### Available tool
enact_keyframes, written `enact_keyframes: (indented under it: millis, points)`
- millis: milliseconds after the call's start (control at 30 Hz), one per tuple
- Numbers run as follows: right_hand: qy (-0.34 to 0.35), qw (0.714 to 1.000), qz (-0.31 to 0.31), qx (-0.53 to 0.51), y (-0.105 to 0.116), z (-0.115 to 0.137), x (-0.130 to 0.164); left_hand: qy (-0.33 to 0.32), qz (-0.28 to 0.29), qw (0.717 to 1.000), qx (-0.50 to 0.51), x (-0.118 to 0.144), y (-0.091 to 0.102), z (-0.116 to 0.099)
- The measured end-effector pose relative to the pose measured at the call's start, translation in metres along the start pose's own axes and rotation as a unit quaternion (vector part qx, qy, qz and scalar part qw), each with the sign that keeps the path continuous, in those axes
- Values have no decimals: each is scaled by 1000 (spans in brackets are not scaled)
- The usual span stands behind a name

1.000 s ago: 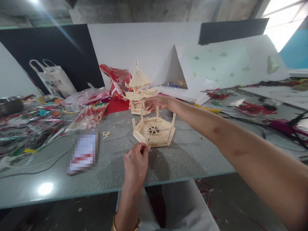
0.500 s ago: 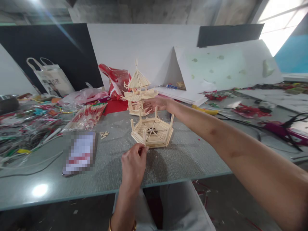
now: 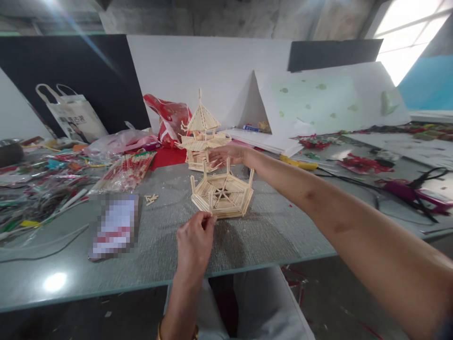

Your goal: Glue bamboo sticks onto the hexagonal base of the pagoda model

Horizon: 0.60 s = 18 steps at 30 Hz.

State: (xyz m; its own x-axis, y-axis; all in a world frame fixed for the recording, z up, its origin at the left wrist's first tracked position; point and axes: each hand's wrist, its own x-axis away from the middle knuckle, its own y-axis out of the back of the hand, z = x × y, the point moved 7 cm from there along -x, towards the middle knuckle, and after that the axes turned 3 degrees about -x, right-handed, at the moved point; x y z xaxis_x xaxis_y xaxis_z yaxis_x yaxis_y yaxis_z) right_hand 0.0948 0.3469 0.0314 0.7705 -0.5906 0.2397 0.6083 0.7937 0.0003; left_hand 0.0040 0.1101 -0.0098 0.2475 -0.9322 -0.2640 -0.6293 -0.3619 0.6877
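Note:
A hexagonal base (image 3: pixel 222 194) made of pale wooden sticks lies on the table, with short posts rising from its corners. My left hand (image 3: pixel 195 233) is closed in a pinch at the base's near corner, by the front post. Behind the base stands a small stick pagoda (image 3: pixel 203 125) with two tiers of roof and a spike on top. My right hand (image 3: pixel 228 155) reaches over to the pagoda's lower right side, its fingers stretched out beside the lower tier. Whether those fingertips touch the pagoda I cannot tell.
Short stick pieces (image 3: pixel 151 199) and a blurred flat object (image 3: pixel 115 226) lie left of the base. Plastic-wrapped craft supplies (image 3: pixel 46 179) crowd the left side. A yellow-handled tool (image 3: pixel 299 163) and a purple corded tool (image 3: pixel 417 196) are on the right. The table edge (image 3: pixel 255 268) runs close in front.
The view has shifted slightly. Both hands keep nearly the same places, the left at the base's near corner and the right beside the pagoda.

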Motion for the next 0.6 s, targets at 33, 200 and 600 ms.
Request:
enact_keyframes:
  millis: [33,200,600]
  points:
    - [1,1000,-2,1,0,0,0,0,0,1000,0,0,0,0]
    - [3,1000,-2,1,-2,-1,2,1,1,1000,1,1,0,0]
    - [1,1000,22,-7,-4,-5,3,0,-1,1000,1,0,-2,0]
